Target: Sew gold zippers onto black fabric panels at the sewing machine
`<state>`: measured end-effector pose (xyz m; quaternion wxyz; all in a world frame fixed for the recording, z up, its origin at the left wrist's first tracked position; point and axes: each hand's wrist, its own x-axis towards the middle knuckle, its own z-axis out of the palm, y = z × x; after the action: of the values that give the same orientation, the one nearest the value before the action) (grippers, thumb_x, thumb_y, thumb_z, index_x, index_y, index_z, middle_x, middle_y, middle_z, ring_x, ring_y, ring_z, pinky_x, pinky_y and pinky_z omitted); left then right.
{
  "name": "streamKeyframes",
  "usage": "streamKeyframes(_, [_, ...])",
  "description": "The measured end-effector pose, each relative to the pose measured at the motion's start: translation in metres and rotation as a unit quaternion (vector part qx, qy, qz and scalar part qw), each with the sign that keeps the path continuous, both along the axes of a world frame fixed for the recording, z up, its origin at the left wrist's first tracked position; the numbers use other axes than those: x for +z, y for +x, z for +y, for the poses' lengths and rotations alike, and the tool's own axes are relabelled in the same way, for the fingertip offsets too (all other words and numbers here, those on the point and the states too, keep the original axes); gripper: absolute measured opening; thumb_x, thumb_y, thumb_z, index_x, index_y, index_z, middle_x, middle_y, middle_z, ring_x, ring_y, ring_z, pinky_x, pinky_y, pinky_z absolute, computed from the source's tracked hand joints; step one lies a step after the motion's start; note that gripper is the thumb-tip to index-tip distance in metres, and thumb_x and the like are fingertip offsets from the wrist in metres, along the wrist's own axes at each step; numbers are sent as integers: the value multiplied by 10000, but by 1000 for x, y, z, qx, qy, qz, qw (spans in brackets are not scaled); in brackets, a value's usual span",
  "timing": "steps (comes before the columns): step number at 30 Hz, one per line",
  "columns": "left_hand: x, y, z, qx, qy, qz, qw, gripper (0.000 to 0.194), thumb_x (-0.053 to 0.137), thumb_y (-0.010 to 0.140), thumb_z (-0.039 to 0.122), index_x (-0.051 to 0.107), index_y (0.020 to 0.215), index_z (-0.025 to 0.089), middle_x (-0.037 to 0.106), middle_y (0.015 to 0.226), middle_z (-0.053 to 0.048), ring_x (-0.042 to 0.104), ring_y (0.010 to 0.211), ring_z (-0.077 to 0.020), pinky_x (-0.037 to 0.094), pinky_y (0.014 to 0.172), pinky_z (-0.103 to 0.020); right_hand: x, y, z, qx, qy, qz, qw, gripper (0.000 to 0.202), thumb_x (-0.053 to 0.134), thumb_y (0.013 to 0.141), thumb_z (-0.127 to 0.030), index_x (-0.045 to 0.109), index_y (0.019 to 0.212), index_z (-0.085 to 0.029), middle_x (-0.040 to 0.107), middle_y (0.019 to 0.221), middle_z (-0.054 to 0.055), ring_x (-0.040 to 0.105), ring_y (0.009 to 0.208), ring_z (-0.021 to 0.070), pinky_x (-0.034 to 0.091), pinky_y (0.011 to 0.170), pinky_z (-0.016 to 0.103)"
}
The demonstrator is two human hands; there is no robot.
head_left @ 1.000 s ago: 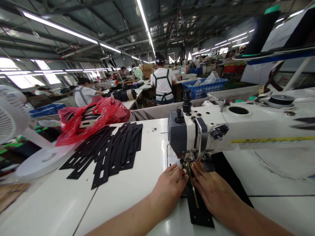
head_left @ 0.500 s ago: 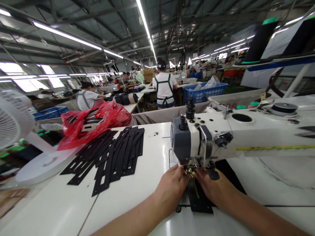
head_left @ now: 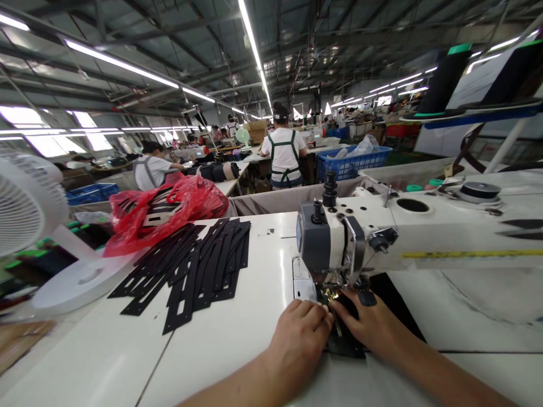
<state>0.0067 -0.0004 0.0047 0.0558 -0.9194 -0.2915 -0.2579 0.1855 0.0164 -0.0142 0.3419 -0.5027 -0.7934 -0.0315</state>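
Head view: L hand (head_left: 299,339) is resting at L side of black piece (head_left: 345,343), fingers bunched narrow near brass zipper (head_left: 338,328); cannot tell if they are pinching. R hand (head_left: 375,325) is lying low at R side of same piece, thumb spreading wide from fingers and pointing at zipper; fingertips partly hidden. Piece + zipper are running betw. the two hands, front end showing on white table (head_left: 237,350), far end passing under sewing machine (head_left: 441,217) head. More black material (head_left: 396,299) is showing beyond R hand; cannot tell if same pc.

Yellow tape (head_left: 470,254) is running along machine arm. To L, well apart from hands, black slotted strips (head_left: 203,271) are lying in overlapping pile, red plastic bag (head_left: 199,195) just behind, white fan (head_left: 29,209) beside. Farther: blue basket (head_left: 356,164) is holding clear plastic; person (head_left: 286,150) in white shirt, green straps, is facing away.
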Motion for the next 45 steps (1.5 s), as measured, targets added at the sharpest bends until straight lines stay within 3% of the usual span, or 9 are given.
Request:
streamKeyframes(23, [10, -2, 2, 1, -87, 98, 991, 259, 436, 890, 164, 515, 1135, 131, 588, 946, -82, 519, 843, -233, 513, 718, -387, 14, -5, 15, -95, -62, -54, 992, 276, 443, 814, -130, 641, 624, -162, 686, 652, 103, 661, 684, 248, 498, 625, 330])
streamKeyframes(26, [8, -6, 2, -14, -107, 70, 992, 267, 434, 873, 134, 513, 1127, 114, 597, 961, -92, 528, 857, -226, 508, 747, -373, 18, 3, -4, -60, -63, -64, 994, 236, 460, 851, -214, 674, 769, -155, 704, 751, 93, 665, 718, 221, 523, 642, 308])
streamKeyframes(29, [4, -13, 3, -54, -126, 0, 991, 230, 420, 873, 123, 535, 1073, 115, 615, 1013, -95, 550, 911, -199, 490, 828, -334, 19, 13, -36, 58, -15, -105, 993, 400, 550, 821, -374, 592, 1141, -137, 637, 1130, 120, 589, 1037, 255, 494, 866, 380])
streamKeyframes(31, [4, -16, 5, -67, -140, -34, 987, 217, 414, 873, 119, 551, 1041, 140, 631, 1023, -78, 567, 941, -178, 474, 862, -304, 21, 17, -51, 128, 29, -125, 983, 418, 527, 844, -315, 541, 1218, -130, 583, 1224, 121, 540, 1119, 257, 463, 921, 407])
streamKeyframes(33, [9, -17, 6, -55, -159, -39, 985, 228, 449, 835, 100, 556, 1024, 169, 647, 985, -52, 589, 920, -167, 476, 849, -289, 28, 18, -52, 143, 2, -98, 985, 308, 435, 881, -197, 600, 1137, -152, 644, 1133, 95, 599, 1032, 221, 490, 875, 369])
streamKeyframes(36, [19, -13, 8, -4, -176, -38, 984, 321, 568, 737, 133, 520, 1052, 167, 645, 938, -45, 606, 861, -185, 499, 781, -295, 52, 16, -32, 112, -152, -51, 981, 269, 412, 882, -191, 680, 865, -215, 717, 824, 21, 666, 744, 183, 527, 678, 296])
streamKeyframes(40, [21, 0, 12, 81, -152, -51, 984, 206, 626, 746, 254, 536, 900, 152, 644, 819, -48, 617, 739, -198, 510, 638, -295, 79, 15, -7, 110, -180, -50, 976, 254, 467, 837, -201, 656, 671, -229, 695, 662, -26, 650, 602, 174, 500, 522, 248])
streamKeyframes(42, [16, 5, 10, 100, -126, -45, 986, 79, 580, 792, 235, 555, 798, 161, 643, 744, -41, 615, 671, -191, 503, 597, -291, 76, 14, -12, 106, -173, -50, 978, 243, 464, 838, -189, 675, 726, -232, 708, 705, -18, 662, 638, 181, 518, 551, 259])
streamKeyframes(45, [7, 7, -1, 73, -84, -19, 994, 64, 523, 814, 156, 585, 799, 163, 661, 763, -46, 628, 683, -182, 522, 651, -305, 48, 10, -34, 110, -108, -66, 986, 274, 430, 854, -151, 683, 946, -196, 722, 903, 45, 679, 793, 208, 550, 711, 329])
